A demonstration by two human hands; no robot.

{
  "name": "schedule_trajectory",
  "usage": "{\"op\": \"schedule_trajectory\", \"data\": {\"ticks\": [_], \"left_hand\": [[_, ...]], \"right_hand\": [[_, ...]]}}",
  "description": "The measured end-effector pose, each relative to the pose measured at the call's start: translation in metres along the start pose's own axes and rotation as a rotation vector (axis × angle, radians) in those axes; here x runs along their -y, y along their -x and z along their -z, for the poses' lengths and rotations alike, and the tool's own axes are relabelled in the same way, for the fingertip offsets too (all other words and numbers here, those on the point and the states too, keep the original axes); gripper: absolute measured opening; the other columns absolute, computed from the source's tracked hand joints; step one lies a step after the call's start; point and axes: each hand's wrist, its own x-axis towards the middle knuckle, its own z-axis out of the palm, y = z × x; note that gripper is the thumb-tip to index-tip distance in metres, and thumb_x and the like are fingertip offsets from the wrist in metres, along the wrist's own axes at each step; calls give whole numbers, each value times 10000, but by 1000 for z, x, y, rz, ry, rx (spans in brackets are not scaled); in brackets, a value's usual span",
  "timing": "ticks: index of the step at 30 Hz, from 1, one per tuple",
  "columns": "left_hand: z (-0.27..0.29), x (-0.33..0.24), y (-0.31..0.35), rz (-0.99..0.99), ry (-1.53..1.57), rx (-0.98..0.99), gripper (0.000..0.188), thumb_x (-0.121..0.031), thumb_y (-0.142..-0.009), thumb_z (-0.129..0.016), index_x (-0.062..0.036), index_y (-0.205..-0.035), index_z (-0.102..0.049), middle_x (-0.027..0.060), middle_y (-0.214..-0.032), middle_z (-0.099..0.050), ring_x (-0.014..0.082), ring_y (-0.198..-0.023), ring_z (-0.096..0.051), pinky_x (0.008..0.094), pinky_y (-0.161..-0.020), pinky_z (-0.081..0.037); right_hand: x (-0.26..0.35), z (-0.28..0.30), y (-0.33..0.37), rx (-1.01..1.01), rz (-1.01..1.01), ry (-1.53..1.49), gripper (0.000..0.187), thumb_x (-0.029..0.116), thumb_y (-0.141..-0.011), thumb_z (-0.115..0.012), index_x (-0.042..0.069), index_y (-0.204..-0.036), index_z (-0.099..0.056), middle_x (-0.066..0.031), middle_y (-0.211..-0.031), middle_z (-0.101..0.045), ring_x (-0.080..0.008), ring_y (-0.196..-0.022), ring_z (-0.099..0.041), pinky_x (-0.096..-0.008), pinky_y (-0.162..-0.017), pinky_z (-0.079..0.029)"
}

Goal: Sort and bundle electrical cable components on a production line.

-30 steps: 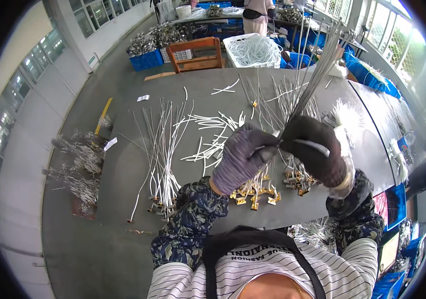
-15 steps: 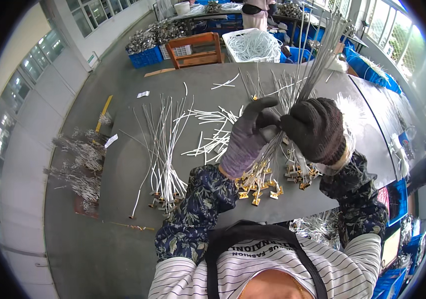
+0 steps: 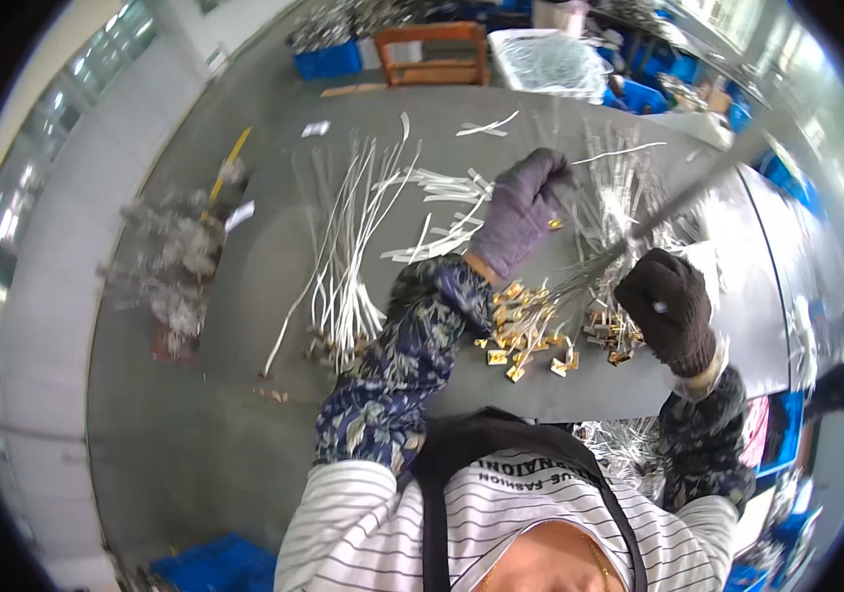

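Over a grey table (image 3: pixel 244 306) with room along its left and near edges, a wire bundle (image 3: pixel 661 217) slants toward the far right between the curled left hand (image 3: pixel 516 217) and clenched right hand (image 3: pixel 674 306), whether gripped I cannot tell, with gold clips (image 3: pixel 516 373) nearer.

Single head-worn fisheye view, facing down, close above both hands (image 3: pixel 516 222) (image 3: pixel 674 311), grey table (image 3: pixel 629 395) beneath

Gloved left hand (image 3: pixel 521 215), gloved right hand (image 3: pixel 674 308) — blurred wires (image 3: pixel 637 235) between
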Motion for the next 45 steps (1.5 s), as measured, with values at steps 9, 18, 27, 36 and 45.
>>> {"op": "schedule_trajectory", "data": {"ticks": [9, 18, 27, 36, 45], "left_hand": [[-14, -1, 49, -87, 112, 14, 181, -222, -908, -568, -41, -922, -575, 19, -762, -600, 111, -680, -565, 275, -639, -514], [284, -103, 19, -100, 83, -584, 381, -378, -850, -633, -11, -945, -598, -37, -566, -363, 87, -494, -362, 275, -500, -356], [480, 15, 62, -23, -809, -1019, 498, -365, -854, -635, 58, -1105, -556, 97, -883, -590, 227, -800, -543, 366, -744, -450], [377, 167, 285, 992, -963, -447, 470, -455, -871, -567, -34, -1080, -571, 188, -1074, -609, 345, -991, -573, 423, -851, -451], [209, 190, 225, 749, -336, -212, 403, -363, -812, -644, 9, -967, -630, 236, -926, -644, 420, -886, -602, 431, -752, -482]], "right_hand": [[4, -127, 25, -91, -524, -1087, 444, 193, -805, -659, -25, -1153, -490, -57, -948, -548, -109, -812, -502, -269, -741, -442], [6, -179, 65, 30, -1034, -974, 236, 131, -819, -601, -1, -1014, -603, -35, -771, -581, -105, -605, -526, -246, -524, -428], [53, -268, -3, 439, -985, -811, 239, 194, -817, -642, 40, -999, -625, -29, -769, -619, -96, -632, -549, -258, -577, -454], [91, -351, -127, 418, -637, -833, 571, 362, -800, -670, -24, -1198, -532, -215, -1152, -595, -309, -1054, -591, -355, -894, -458], [82, -403, -182, 438, -943, -542, 590, 340, -664, -789, -68, -1016, -550, -245, -914, -629, -291, -834, -627, -378, -736, -512]]}}
